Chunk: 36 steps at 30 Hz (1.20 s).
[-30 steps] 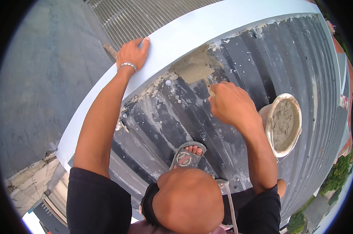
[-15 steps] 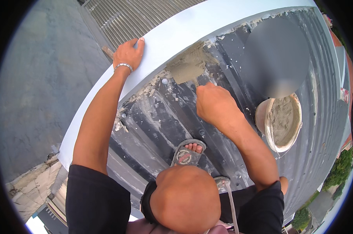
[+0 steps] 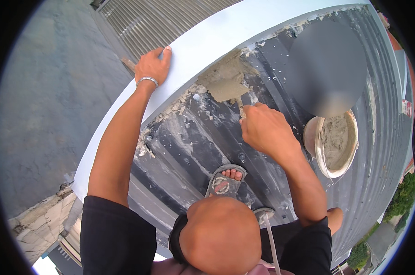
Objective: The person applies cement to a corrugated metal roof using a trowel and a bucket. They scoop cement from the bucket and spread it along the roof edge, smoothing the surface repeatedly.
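My right hand (image 3: 270, 130) is closed round the short, mortar-smeared handle of a trowel (image 3: 241, 108). The trowel's front is at a patch of wet grey mortar (image 3: 228, 68) along the seam where the dark roof meets a white parapet; mortar hides most of its blade. My left hand (image 3: 153, 68), with a metal bracelet on its wrist, rests on the smooth white parapet (image 3: 193, 48). Its thumb is spread from the fingers, which bend over the far edge and are partly hidden. To the right stands a bucket (image 3: 310, 137) holding grey mortar.
The ridged dark metal roof (image 3: 189, 151) has white smears and flakes. My sandalled foot (image 3: 225, 181) is below the trowel. A blurred round area covers the roof behind the bucket. Beyond the parapet are a grey surface (image 3: 56, 101) and corrugated sheeting (image 3: 157, 23).
My right hand has drawn back slightly to the right and nearer me, showing more of the trowel's handle. My left hand stays on the parapet; the whole view has shifted slightly.
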### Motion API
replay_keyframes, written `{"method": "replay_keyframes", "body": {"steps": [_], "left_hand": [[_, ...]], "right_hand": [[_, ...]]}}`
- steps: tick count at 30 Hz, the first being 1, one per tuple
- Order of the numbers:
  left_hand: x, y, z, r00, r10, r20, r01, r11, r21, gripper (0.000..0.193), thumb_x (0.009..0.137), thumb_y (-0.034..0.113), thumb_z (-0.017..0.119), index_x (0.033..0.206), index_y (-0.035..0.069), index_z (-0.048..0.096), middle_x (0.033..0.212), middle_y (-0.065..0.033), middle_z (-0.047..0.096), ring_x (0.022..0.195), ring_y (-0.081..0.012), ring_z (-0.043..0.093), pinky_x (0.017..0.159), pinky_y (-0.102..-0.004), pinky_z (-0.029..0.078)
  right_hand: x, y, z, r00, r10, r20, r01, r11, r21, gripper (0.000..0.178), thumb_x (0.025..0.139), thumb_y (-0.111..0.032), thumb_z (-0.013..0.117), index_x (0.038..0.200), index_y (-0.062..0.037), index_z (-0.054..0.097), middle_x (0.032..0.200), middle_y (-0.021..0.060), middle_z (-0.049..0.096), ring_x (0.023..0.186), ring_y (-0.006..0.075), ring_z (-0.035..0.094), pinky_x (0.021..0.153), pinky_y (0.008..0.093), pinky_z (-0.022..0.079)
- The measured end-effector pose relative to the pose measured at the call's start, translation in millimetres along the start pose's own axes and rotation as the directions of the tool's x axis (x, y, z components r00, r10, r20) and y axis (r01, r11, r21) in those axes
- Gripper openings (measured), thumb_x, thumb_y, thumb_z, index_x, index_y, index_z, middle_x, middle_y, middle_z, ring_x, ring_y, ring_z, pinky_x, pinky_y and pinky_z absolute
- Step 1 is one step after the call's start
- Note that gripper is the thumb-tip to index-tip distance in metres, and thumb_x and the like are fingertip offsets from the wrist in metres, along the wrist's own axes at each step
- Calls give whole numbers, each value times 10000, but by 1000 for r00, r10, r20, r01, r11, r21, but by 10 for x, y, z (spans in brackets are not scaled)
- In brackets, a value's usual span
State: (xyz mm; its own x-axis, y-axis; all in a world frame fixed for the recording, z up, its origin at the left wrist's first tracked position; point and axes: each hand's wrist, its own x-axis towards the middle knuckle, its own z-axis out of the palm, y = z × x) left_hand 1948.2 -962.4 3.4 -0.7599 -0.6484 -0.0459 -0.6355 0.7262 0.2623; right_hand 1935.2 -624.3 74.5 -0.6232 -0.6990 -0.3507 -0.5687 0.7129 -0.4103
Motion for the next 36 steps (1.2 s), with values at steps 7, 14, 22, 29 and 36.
{"method": "replay_keyframes", "body": {"steps": [7, 14, 22, 29, 36], "left_hand": [[6, -11, -22, 1000, 17, 19, -17, 1000, -9, 616, 1011, 593, 443, 1242, 117, 760, 1026, -239, 758, 1072, -445, 686, 972, -512, 513], [-27, 44, -65, 1000, 5, 3, -5, 1000, 6, 598, 1007, 552, 441, 1232, 99, 761, 1122, -253, 745, 1109, -450, 678, 1009, -517, 508], [-18, 16, -7, 1000, 13, -15, -13, 1000, -22, 602, 1011, 563, 450, 1268, 113, 755, 1144, -258, 742, 1113, -454, 681, 1007, -501, 512], [-23, 64, -40, 1000, -8, 14, 7, 1000, 8, 598, 1007, 557, 448, 1233, 103, 764, 1123, -247, 747, 1106, -444, 683, 1009, -510, 511], [-60, 49, -81, 1000, -28, 13, 29, 999, -17, 583, 998, 547, 447, 1195, 109, 777, 1102, -220, 757, 1082, -424, 691, 988, -508, 518]], "right_hand": [[106, -79, 96, 1000, 5, 4, -5, 998, 58, 232, 900, -123, 614, 911, 77, 731, 963, 325, 717, 911, 469, 730, 854, 530, 583], [37, 38, -198, 996, 2, 84, -3, 1000, 7, 216, 894, -105, 607, 904, 53, 754, 998, 323, 731, 931, 450, 746, 867, 510, 592], [6, 34, -236, 999, -14, 29, 16, 997, -78, 156, 872, -88, 650, 858, 25, 756, 873, 253, 746, 851, 407, 760, 788, 476, 606], [163, -18, -336, 991, -96, -92, 75, 975, -210, 97, 833, -71, 689, 830, -3, 759, 808, 199, 748, 794, 367, 768, 726, 447, 611], [425, -385, -446, 993, -110, 51, 120, 942, -315, 95, 828, -65, 694, 850, -22, 777, 847, 181, 771, 823, 327, 789, 708, 422, 630]]}}
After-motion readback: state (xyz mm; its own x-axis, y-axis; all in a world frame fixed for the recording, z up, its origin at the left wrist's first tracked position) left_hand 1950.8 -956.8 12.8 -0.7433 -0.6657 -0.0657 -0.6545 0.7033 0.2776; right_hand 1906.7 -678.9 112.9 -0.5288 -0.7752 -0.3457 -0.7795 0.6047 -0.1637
